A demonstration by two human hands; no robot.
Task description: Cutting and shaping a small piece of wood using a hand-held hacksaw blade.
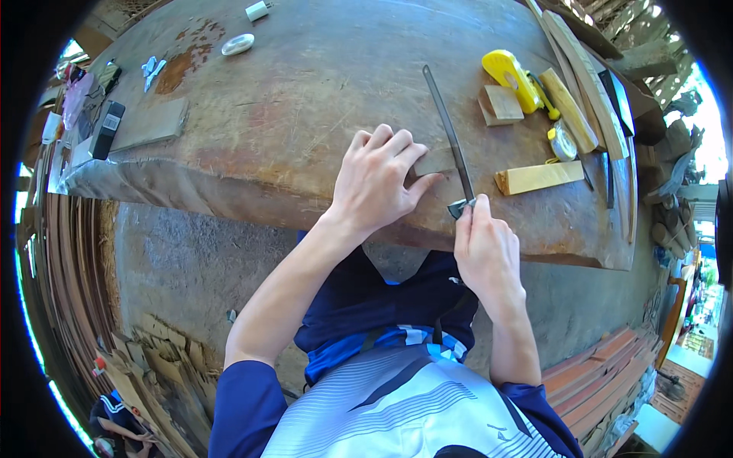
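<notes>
My left hand [382,174] presses a small brown wooden block [437,162] against the tabletop near its front edge, thumb and fingers closed around its left end. My right hand [489,248] grips the handle end of a long, narrow dark metal blade [445,114]. That blade points away from me and crosses the block's right end. Whether it is a file or a saw is too fine to tell. A dark handle piece [460,207] shows by the right fingertips.
Right of the blade lie a light wood bar [540,178], a wooden cube [501,105], a yellow tool [513,76], a tape measure [562,142] and long wood strips [588,72]. A black box [106,130] and a flat board [156,122] sit left. The table's front edge [252,200] is uneven.
</notes>
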